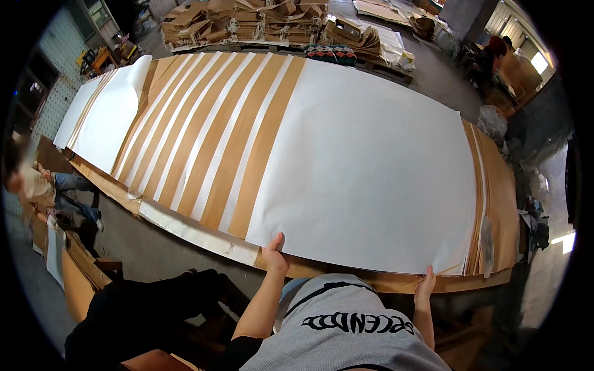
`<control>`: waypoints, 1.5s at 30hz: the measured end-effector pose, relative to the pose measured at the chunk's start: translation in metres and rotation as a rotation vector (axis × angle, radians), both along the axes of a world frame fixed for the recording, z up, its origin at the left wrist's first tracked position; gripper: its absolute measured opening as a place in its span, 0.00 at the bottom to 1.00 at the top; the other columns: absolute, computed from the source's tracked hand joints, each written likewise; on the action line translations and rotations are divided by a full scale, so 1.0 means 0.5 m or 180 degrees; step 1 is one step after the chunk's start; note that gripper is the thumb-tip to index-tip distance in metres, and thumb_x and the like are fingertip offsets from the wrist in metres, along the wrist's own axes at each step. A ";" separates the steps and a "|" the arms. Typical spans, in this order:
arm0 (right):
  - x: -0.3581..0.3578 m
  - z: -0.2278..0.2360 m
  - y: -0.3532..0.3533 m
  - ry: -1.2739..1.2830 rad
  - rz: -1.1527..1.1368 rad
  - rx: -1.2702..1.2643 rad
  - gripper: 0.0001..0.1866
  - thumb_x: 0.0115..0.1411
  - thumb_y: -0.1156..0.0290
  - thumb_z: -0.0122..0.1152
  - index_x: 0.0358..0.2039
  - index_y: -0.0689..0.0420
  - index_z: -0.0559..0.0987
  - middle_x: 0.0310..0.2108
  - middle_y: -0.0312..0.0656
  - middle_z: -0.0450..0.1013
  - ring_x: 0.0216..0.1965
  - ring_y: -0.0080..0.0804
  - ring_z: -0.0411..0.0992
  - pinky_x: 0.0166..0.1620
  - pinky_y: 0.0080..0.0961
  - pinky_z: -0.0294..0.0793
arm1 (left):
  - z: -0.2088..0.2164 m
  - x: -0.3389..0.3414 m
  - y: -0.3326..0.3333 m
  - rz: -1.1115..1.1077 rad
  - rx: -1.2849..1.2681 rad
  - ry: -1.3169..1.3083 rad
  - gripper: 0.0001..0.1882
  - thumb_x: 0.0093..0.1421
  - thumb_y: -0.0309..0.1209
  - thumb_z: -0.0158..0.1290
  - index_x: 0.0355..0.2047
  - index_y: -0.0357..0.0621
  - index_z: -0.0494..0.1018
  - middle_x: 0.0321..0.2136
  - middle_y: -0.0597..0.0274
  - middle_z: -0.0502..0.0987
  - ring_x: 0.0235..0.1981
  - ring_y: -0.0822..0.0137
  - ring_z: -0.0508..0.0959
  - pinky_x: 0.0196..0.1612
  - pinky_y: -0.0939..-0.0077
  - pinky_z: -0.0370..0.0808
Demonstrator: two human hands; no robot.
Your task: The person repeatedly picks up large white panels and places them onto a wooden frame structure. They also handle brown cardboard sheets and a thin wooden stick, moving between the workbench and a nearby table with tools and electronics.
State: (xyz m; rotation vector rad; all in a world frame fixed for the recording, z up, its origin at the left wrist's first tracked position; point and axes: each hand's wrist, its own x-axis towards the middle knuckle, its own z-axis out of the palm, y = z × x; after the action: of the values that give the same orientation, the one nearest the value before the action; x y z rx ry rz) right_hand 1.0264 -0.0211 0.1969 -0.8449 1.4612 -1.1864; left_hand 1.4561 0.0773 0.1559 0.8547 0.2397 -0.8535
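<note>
Left hand (274, 253) and right hand (425, 283) each grasp the near edge of 1 large white paper sheet (371, 161) overlapping staggered brown-and-white paper sheets (210, 130), its laying apparently incomplete.

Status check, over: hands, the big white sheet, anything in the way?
Left hand pinching near edge of big white sheet. Right hand on same edge, grip unclear. Sheet flat on the overlapped brown and white sheets. Nothing on top.
</note>
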 end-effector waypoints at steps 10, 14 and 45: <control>0.005 0.001 -0.007 0.0057 -0.0235 0.0001 0.17 0.58 0.58 0.49 0.36 0.60 0.69 0.30 0.35 0.66 0.28 0.21 0.64 0.29 0.19 0.63 | 0.077 0.017 0.048 -0.0638 0.1135 -0.1030 0.16 0.55 0.35 0.50 0.39 0.35 0.66 0.31 0.65 0.71 0.32 0.75 0.70 0.35 0.78 0.70; 0.023 0.028 -0.004 0.0134 -0.0137 0.0126 0.17 0.57 0.58 0.49 0.34 0.61 0.69 0.29 0.36 0.66 0.27 0.22 0.63 0.31 0.19 0.62 | 0.088 0.055 0.086 -0.0291 0.1553 -0.1754 0.11 0.60 0.35 0.43 0.27 0.41 0.61 0.16 0.65 0.64 0.11 0.78 0.62 0.13 0.84 0.59; 0.005 0.008 0.000 0.0114 -0.0198 0.0122 0.19 0.58 0.59 0.46 0.40 0.63 0.70 0.37 0.40 0.68 0.36 0.26 0.65 0.39 0.24 0.63 | 0.078 0.096 0.072 -0.0508 0.2408 -0.1475 0.13 0.58 0.35 0.41 0.24 0.36 0.59 0.14 0.56 0.67 0.13 0.65 0.69 0.18 0.72 0.67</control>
State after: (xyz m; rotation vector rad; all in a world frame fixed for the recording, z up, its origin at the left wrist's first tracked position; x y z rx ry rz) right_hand 1.0290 -0.0212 0.2008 -0.8031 1.5443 -1.1909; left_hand 1.5043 0.1132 0.1949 1.7689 0.0790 -0.6829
